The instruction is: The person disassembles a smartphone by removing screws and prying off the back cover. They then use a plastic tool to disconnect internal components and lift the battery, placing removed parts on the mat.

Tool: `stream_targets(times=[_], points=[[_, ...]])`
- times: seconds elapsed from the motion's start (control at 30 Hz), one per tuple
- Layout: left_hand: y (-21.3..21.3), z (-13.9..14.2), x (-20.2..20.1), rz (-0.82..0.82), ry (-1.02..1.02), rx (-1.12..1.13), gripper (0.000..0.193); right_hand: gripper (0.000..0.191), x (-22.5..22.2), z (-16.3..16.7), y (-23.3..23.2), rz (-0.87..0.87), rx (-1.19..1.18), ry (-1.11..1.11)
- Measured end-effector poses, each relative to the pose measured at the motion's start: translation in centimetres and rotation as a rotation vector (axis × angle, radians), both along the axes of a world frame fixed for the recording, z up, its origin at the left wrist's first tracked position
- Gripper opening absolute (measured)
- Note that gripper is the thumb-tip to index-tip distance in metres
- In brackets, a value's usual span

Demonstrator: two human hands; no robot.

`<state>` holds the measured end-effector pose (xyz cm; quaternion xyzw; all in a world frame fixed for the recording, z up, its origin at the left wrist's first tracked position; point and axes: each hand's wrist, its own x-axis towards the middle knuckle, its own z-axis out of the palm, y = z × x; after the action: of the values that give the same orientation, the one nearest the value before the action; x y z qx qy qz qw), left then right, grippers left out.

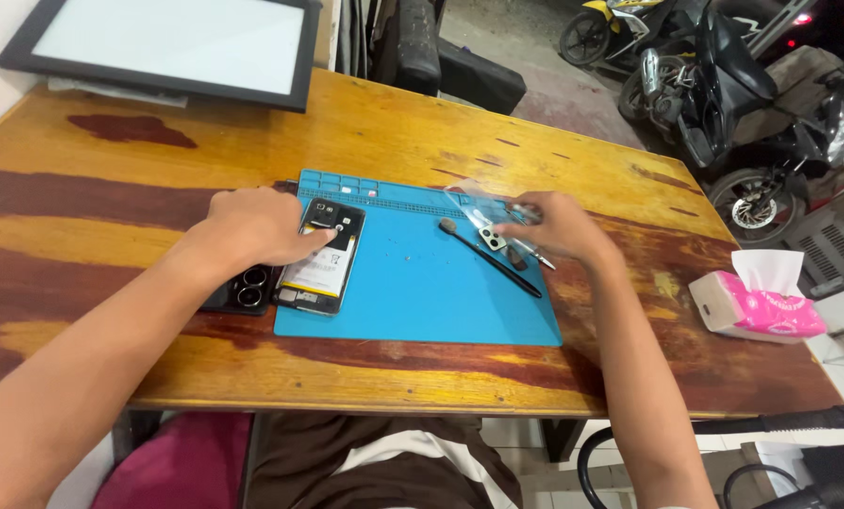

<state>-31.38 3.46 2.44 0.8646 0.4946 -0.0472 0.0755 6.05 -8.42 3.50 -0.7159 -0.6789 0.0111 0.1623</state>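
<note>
our left hand [252, 226] lay flat, fingers together, on the opened phone [323, 259] on the blue mat [422, 292], right hand [554, 226] pinched tweezers [526, 247] beside a black brush [493, 259], wooden surface [394, 123]

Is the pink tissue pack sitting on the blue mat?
No, the pink tissue pack sits on the bare wooden table, well off to the right of the blue mat.

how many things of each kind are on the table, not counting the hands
opened phone: 1
phone back cover: 1
blue repair mat: 1
black brush: 1
small metal part: 1
tweezers: 1
pink tissue pack: 1
black-framed panel: 1
total: 8
</note>
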Motion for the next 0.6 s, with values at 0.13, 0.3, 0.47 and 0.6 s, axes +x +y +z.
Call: stream_targets(times=[0.13,0.3,0.47,0.6], points=[[-0.5,0.3,1.2,0.03,0.015,-0.057,0.066,0.057,-1.6,0.4,-0.3,-0.108,-0.17,0.043],[-1.1,0.6,3.8,0.025,-0.016,-0.043,0.068,0.05,0.5,2.1,-1.6,-0.158,-0.268,-0.021],[-2.5,2.6,1.9,0.033,-0.037,-0.008,0.065,0.049,0.5,4.0,-1.5,-0.119,-0.226,-0.184],[-2.9,3.9,3.3,0.072,-0.075,-0.072,0.061,0.042,2.5,5.2,-2.2,-0.16,-0.246,-0.146]])
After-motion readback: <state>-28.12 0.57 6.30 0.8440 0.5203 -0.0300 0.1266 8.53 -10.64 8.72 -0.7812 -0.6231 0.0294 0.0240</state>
